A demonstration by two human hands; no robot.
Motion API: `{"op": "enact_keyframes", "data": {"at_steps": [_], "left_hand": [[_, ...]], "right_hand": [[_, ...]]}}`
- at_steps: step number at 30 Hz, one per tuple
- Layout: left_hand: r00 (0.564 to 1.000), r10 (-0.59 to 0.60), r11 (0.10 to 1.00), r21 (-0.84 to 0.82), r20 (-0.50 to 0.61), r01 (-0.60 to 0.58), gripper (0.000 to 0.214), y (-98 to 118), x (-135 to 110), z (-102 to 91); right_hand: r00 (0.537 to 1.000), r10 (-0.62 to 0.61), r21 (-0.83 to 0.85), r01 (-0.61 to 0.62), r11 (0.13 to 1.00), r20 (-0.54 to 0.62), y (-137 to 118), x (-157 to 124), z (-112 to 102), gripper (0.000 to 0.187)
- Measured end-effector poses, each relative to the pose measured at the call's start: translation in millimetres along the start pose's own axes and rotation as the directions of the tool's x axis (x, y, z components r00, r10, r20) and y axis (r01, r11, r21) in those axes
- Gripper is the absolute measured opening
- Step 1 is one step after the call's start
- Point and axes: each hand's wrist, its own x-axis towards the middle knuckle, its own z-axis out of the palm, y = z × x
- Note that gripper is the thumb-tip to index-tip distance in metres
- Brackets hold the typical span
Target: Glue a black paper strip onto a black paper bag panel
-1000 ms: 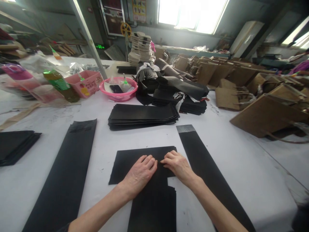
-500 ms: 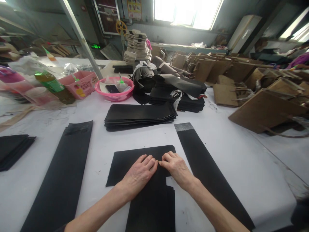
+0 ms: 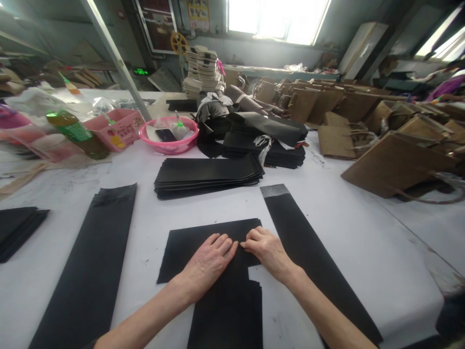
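Observation:
Two black pieces of leather-like sheet meet in front of me, one lying crosswise [image 3: 181,247] and one running lengthwise toward me [image 3: 225,315]. My left hand [image 3: 209,261] lies over the place where they meet, its fingers resting on the black surface and thumb pointing right. Close to that thumb, my right hand [image 3: 267,249] has curled fingers and pinches at the crosswise sheet near its right end. The sheet's edge between the fingertips is hard to make out. More layers show at the lengthwise piece's right edge.
Long black strips lie at left [image 3: 87,261] and right [image 3: 312,252], each with a greyish far end. Ahead sits a stack of black sheets [image 3: 207,172]. Behind are a pink basin [image 3: 169,145], a pink box [image 3: 116,130], a bottle [image 3: 76,131] and brown bags [image 3: 395,165].
The view has shifted slightly, so surroundings sit a little farther left. Both hands stay at nearly the same spot on the black sheets.

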Motion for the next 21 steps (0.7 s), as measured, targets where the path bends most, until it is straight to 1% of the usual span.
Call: {"op": "enact_keyframes", "data": {"at_steps": [6,11,21], "left_hand": [[1.0,0.017,1.0,0.0,0.01,-0.017,0.045,0.5,2.6,0.9],[1.0,0.022,1.0,0.009,-0.002,-0.022,0.044,2.1,1.8,4.0],[0.999,0.021,0.999,-0.031,0.026,-0.02,0.049,0.3,5.8,-4.2]], "right_hand": [[1.0,-0.006,-0.023,0.006,1.0,0.002,-4.9,-2.4,-3.2,0.007],[1.0,-0.006,-0.023,0.006,1.0,-0.009,-0.8,-3.3,-5.5,0.007],[1.0,-0.001,0.007,0.001,1.0,0.002,3.0,-7.5,-7.6,0.007]]}}
